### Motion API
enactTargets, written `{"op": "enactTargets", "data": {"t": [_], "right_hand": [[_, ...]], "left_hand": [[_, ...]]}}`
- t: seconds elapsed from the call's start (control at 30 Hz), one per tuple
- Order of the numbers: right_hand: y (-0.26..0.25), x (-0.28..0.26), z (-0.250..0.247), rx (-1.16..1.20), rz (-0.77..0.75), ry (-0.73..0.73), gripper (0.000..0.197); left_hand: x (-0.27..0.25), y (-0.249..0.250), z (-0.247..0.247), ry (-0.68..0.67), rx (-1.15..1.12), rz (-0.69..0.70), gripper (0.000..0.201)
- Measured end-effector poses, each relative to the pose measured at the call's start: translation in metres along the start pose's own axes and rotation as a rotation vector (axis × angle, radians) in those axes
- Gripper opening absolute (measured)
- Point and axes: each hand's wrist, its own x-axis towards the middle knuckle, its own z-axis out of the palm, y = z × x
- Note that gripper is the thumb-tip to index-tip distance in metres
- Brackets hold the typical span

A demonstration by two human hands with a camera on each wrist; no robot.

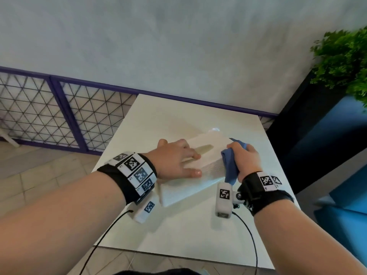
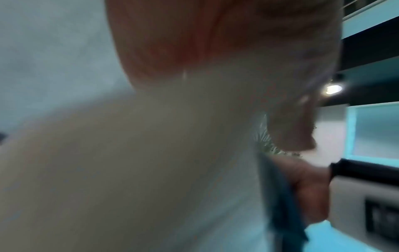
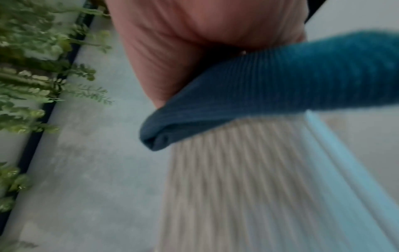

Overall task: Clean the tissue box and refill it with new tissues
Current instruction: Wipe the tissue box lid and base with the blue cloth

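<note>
A white ribbed tissue box (image 1: pixel 208 153) lies on the white table (image 1: pixel 178 231), its oval slot facing up. My left hand (image 1: pixel 178 159) rests flat on the box's top, fingers straight beside the slot, the thumb down its near side. My right hand (image 1: pixel 246 157) grips a folded blue cloth (image 1: pixel 230 165) and holds it against the box's right end. The right wrist view shows the blue cloth (image 3: pixel 280 88) against the ribbed side of the box (image 3: pixel 237 179). In the blurred left wrist view, the box (image 2: pixel 151 170) fills the frame, with the cloth (image 2: pixel 282 204) at its far end.
The table stands against a grey wall (image 1: pixel 178 46) with a purple-framed mesh panel (image 1: pixel 49 112) to the left. A black planter with a green plant (image 1: pixel 345 56) and a blue seat (image 1: pixel 349 195) stand close on the right. Cables (image 1: pixel 252 241) trail off the table's near edge.
</note>
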Motion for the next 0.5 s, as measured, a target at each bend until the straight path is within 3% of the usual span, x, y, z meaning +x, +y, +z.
{"op": "enactTargets", "data": {"t": [0.07,0.13,0.27,0.33,0.5], "right_hand": [[0.001,-0.011,0.010,0.033,-0.004,0.052,0.023],[-0.001,-0.021,0.021,0.080,-0.011,0.075,0.028],[-0.013,-0.043,0.034,0.168,-0.042,0.056,0.009],[-0.018,-0.051,0.030,0.202,-0.046,0.007,0.008],[-0.033,-0.052,-0.006,0.251,-0.048,0.104,0.029]], "left_hand": [[0.002,0.016,-0.002,0.003,0.253,0.018,0.092],[0.005,0.034,0.013,0.069,0.362,0.006,0.105],[0.018,0.048,0.043,0.428,0.310,-0.145,0.084],[0.021,0.038,0.041,0.570,0.247,-0.112,0.084],[0.013,0.011,0.027,0.676,0.101,-0.088,0.083]]}}
